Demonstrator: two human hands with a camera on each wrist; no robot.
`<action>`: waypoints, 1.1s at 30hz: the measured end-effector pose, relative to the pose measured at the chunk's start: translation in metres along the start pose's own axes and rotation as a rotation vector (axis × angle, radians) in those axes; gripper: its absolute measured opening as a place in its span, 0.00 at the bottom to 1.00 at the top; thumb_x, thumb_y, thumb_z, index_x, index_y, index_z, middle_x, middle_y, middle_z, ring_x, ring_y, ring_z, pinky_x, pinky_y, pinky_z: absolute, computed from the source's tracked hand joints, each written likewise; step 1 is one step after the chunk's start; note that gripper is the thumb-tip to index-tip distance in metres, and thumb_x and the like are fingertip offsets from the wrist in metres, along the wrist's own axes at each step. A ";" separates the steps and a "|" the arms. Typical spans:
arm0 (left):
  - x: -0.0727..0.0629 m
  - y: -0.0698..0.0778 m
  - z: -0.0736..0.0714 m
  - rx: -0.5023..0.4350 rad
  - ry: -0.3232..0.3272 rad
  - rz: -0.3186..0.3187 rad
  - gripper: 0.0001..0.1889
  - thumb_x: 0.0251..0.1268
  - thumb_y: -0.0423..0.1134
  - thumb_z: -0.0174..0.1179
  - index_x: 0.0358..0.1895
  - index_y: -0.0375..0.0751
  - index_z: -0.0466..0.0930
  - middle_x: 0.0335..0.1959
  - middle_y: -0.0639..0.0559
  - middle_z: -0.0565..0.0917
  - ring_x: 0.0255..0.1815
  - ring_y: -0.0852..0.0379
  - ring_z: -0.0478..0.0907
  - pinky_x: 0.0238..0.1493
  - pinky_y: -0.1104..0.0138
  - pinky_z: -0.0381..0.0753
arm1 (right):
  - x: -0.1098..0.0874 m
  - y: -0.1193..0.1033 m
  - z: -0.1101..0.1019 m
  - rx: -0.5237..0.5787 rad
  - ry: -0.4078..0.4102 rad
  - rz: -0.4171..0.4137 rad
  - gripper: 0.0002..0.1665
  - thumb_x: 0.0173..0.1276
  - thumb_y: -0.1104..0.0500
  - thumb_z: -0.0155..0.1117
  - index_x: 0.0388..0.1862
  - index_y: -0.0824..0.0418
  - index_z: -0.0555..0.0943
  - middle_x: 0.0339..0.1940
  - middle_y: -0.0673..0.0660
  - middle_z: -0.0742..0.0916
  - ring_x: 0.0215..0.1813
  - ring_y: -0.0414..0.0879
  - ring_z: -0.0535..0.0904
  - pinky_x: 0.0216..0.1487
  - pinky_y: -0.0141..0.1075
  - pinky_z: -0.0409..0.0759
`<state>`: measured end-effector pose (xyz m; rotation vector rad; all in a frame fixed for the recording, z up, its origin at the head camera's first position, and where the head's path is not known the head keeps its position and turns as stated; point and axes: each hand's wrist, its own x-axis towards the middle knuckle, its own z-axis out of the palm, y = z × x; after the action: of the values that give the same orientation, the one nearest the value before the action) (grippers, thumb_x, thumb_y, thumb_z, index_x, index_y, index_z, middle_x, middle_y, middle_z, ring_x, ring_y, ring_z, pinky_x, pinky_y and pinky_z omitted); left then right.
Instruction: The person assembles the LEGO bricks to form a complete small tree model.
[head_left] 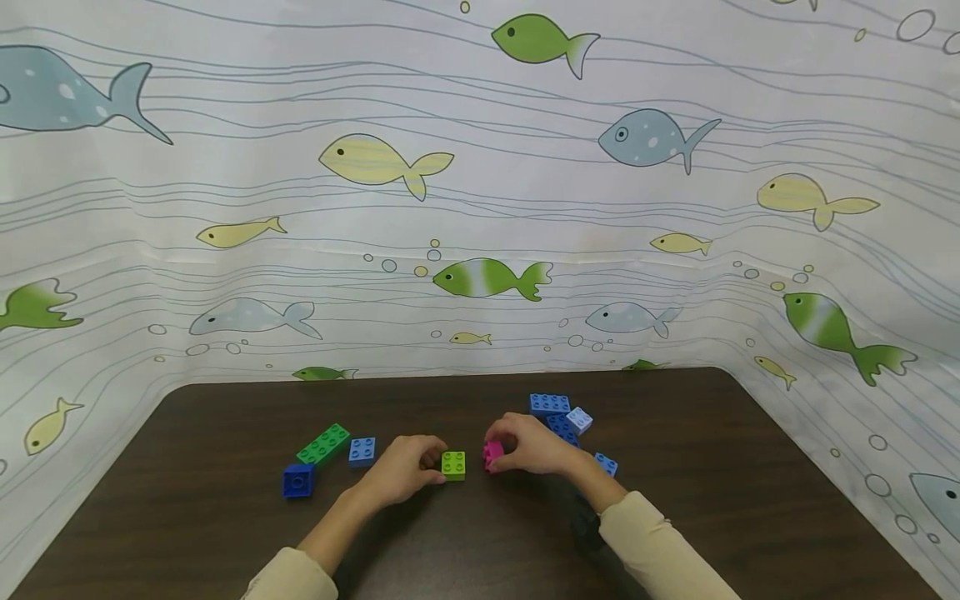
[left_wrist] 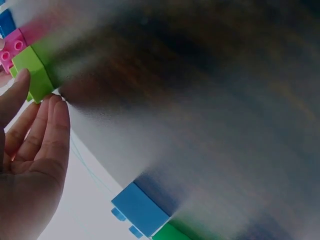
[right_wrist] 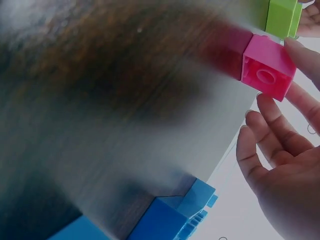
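Note:
Near the middle of the table, my left hand [head_left: 405, 468] holds a lime green toy building brick [head_left: 453, 466], its studs facing up in the head view. The left wrist view shows the thumb on one face of this brick [left_wrist: 34, 74] and the fingertips at its lower edge. Just to the right, a pink building brick [head_left: 492, 456] lies on its side, pinched between thumb and index finger of my right hand [head_left: 534, 444]. Its studs point toward the lime brick, and its hollow underside [right_wrist: 266, 76] faces the right wrist camera. A small gap separates the two bricks in the head view.
Left of the hands lie a long green brick [head_left: 324, 444], a light blue brick [head_left: 362, 451] and a tipped dark blue brick [head_left: 297, 482]. Several blue bricks [head_left: 550, 404] sit behind and beside the right hand. A fish-patterned sheet [head_left: 480, 208] surrounds the dark wooden table [head_left: 465, 550].

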<state>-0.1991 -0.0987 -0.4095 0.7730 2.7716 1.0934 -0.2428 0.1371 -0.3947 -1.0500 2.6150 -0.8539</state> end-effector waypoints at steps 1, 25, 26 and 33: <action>0.000 0.000 0.000 -0.001 0.001 0.002 0.15 0.51 0.30 0.66 0.43 0.30 0.77 0.35 0.45 0.80 0.35 0.52 0.77 0.37 0.57 0.78 | 0.000 0.000 0.000 -0.001 -0.001 0.003 0.17 0.54 0.58 0.70 0.42 0.62 0.79 0.35 0.49 0.77 0.38 0.47 0.73 0.37 0.31 0.72; 0.007 0.002 0.006 -0.015 0.009 0.019 0.14 0.50 0.29 0.66 0.40 0.29 0.77 0.32 0.44 0.80 0.34 0.51 0.78 0.35 0.58 0.78 | -0.004 -0.002 -0.006 0.177 0.034 0.032 0.15 0.60 0.59 0.65 0.46 0.60 0.77 0.39 0.50 0.81 0.40 0.44 0.75 0.40 0.35 0.75; 0.007 0.002 0.006 -0.018 0.007 0.016 0.13 0.50 0.30 0.66 0.40 0.30 0.77 0.32 0.45 0.80 0.34 0.51 0.78 0.36 0.58 0.78 | -0.003 -0.004 -0.006 0.180 0.027 0.030 0.15 0.60 0.59 0.65 0.45 0.60 0.77 0.39 0.50 0.81 0.39 0.44 0.75 0.40 0.35 0.75; 0.008 0.004 0.007 -0.028 0.004 0.010 0.14 0.50 0.30 0.67 0.40 0.32 0.77 0.30 0.47 0.80 0.32 0.55 0.77 0.36 0.60 0.79 | 0.001 -0.016 0.003 0.196 -0.008 -0.005 0.14 0.60 0.59 0.65 0.44 0.60 0.76 0.39 0.50 0.82 0.42 0.45 0.78 0.42 0.31 0.76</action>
<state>-0.2031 -0.0880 -0.4114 0.7828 2.7522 1.1340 -0.2338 0.1258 -0.3882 -1.0050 2.4625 -1.0785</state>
